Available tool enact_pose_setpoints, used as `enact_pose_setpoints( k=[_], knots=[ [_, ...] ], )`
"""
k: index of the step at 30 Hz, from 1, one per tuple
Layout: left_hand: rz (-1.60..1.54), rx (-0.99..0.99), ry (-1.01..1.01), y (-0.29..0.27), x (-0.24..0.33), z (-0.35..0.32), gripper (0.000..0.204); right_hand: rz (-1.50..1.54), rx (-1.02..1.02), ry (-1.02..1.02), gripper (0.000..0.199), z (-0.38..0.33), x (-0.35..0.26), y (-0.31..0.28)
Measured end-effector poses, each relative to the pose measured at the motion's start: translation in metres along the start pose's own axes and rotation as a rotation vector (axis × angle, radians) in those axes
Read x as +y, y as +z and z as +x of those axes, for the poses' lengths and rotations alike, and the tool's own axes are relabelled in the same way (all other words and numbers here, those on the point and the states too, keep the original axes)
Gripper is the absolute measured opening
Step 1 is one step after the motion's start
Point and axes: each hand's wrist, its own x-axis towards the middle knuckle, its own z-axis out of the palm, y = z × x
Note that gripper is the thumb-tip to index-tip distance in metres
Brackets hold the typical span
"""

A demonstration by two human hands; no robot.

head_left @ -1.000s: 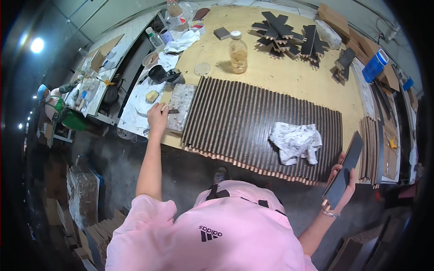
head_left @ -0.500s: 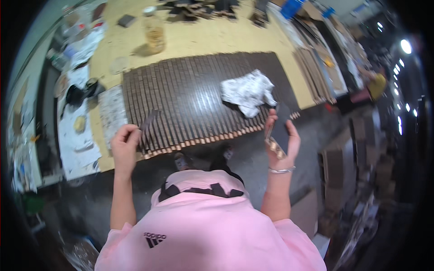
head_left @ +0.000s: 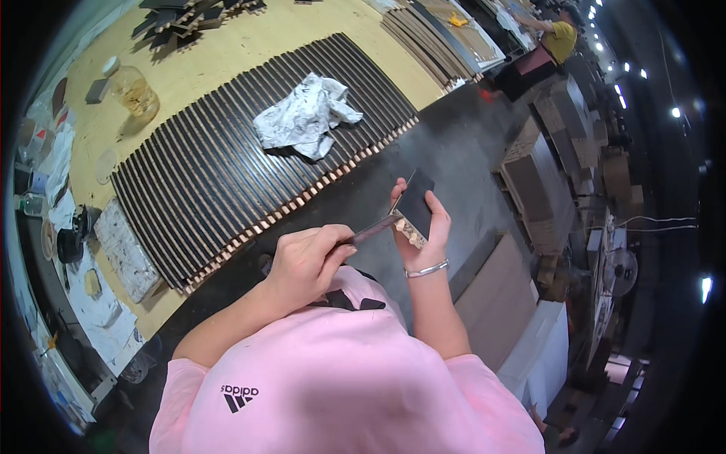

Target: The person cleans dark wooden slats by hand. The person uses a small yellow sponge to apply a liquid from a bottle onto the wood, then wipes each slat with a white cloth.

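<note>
My left hand [head_left: 306, 261] pinches a thin dark strip [head_left: 375, 228] by one end. The strip's other end meets a small stack of dark flat pieces with pale wooden ends [head_left: 415, 198], held in my right hand [head_left: 435, 234] between thumb and fingers. Both hands are in front of my body, off the table's near edge. Beyond them lies a wide panel of dark strips set side by side [head_left: 204, 163], pale wooden ends along its near edge. A crumpled, stained white cloth [head_left: 302, 117] rests on the panel.
A clear bottle of yellowish liquid [head_left: 134, 91] stands on the yellow table [head_left: 249, 45], with a pile of dark pieces [head_left: 178, 23] behind it. A stained white block [head_left: 127, 250] sits at the panel's left end. Cardboard stacks [head_left: 533, 170] and another person [head_left: 561, 39] are to the right.
My left hand has come from the panel's left end across to my right hand, bringing the thin strip against the held stack. The view has turned toward the right.
</note>
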Motion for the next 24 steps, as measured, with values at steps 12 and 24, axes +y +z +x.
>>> enact_pose_setpoints(
  k=[12,24],
  knots=[
    [0.211,-0.044,-0.046,0.060,-0.031,0.012,0.015,-0.014,0.248,-0.050,0.034,0.035,-0.025,-0.041],
    [0.305,-0.093,-0.168,0.090,-0.032,0.022,0.014,0.010,0.303,-0.026,0.033,0.038,-0.041,-0.052]
  ],
)
